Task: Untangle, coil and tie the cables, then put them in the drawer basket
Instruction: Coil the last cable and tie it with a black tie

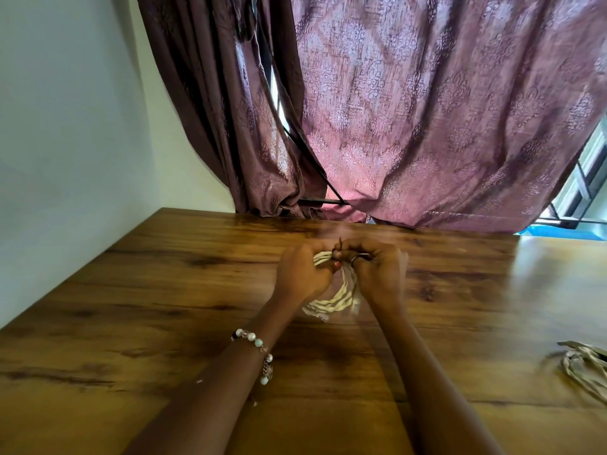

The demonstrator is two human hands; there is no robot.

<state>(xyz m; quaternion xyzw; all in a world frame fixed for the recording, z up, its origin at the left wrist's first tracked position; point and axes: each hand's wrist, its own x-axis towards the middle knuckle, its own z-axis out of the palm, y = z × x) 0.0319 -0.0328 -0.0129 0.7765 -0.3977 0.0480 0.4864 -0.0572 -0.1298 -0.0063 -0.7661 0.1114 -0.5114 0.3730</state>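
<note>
two bare forearms reach up from the bottom edge, the left one wearing a beaded bracelet. they lie over a wood-grain counter, brown with dark streaks and a glossy sheen toward the right. a white wall closes the left side; patterned mauve curtains hang along the far edge of the counter, and a strip of window frame shows at the far right.

mid-counter, the left hand and right hand meet, fingers curled. between them sits a coiled white cable, several strands bunched together. the left grip is closed on the upper end of the coil; the right grip pinches a thin dark tie at the top of the bundle, its end sticking up. the coil's long axis runs from the knuckles back toward the camera, its lower loop curving left, low over the counter.

at the right edge, well apart, lies another pale cable bundle.
</note>
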